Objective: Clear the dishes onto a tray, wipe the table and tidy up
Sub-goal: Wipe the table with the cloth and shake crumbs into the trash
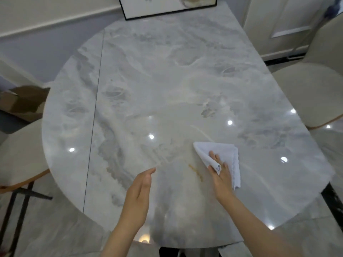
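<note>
Marble worktop (167, 80) filled most of the view, grey-white, glossy, with ceiling-light reflections dotted over it. White cloth (227, 156) lay flat on the worktop at about 4 o'clock from its centre, folded, one corner flipped back over the fingers (216, 158). Right hand (221, 176) pressed down on the cloth, palm down, fingers straight and spread, not curled round it; the flipped corner covered part of them. A short yellowish-brown smear (195, 172) sat on the worktop just beside the cloth, at its 8 o'clock, between the two hands. Left hand (142, 184) was at about 6 o'clock of the worktop, edge-on, fingers straight and together, holding nothing; could not tell whether it touched the surface. A thin dark seam (94, 115) ran down the worktop at the 9 o'clock side. Cream chair (306, 93) stood at 3 o'clock, another cream chair (20, 154) at 8 o'clock, a brown cardboard box (26, 101) at 9 o'clock on the floor, a black-framed picture (167, 6) leaned at 12 o'clock past the far edge
</note>
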